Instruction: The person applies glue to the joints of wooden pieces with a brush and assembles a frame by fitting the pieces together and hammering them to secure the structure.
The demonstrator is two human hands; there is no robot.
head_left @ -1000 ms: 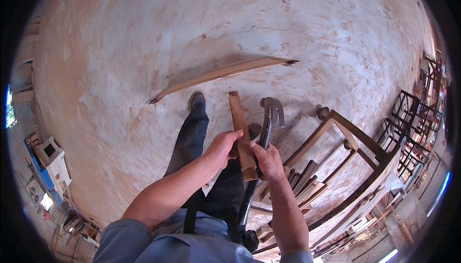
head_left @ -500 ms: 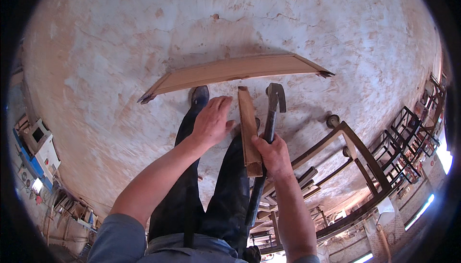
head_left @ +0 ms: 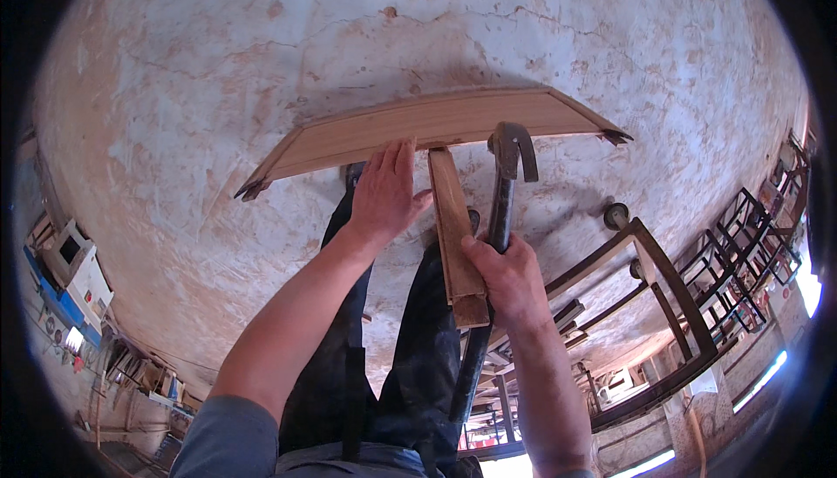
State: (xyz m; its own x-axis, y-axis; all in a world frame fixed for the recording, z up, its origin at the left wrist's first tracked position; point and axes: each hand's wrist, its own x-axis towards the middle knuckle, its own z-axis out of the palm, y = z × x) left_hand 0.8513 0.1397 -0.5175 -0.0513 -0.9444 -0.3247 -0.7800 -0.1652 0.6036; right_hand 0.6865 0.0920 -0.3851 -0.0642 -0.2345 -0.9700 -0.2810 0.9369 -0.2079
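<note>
Left hand [head_left: 388,194], bare and flat with fingers extended, grips nothing; its fingertips overlap the near edge of a long, light-brown wooden panel with slanted ends [head_left: 349,135], though firm contact cannot be confirmed. The right hand [head_left: 513,279] is curled around two things at once: a squared, brown wooden bar [head_left: 454,229] beneath the thumb and, alongside it, a claw hammer with a dark metal head and black shaft [head_left: 502,208], its head pointing away from the body. The bar's far end comes up to the middle of the panel's near edge; whether they touch is unclear.

Narrow strips run along the panel's slanted ends, so those look fitted already. The bar, held in the hand, seems not yet fastened to anything, and the hammer is carried rather than striking.

Beyond the panel spreads a pale floor smeared with brown [head_left: 209,120], crossed by a thin crack. On the right stands a dark wooden frame with wheels [head_left: 676,273], and farther off, black chair-like frames [head_left: 741,234]. A white boxy machine [head_left: 83,273] stands at the far left.
</note>
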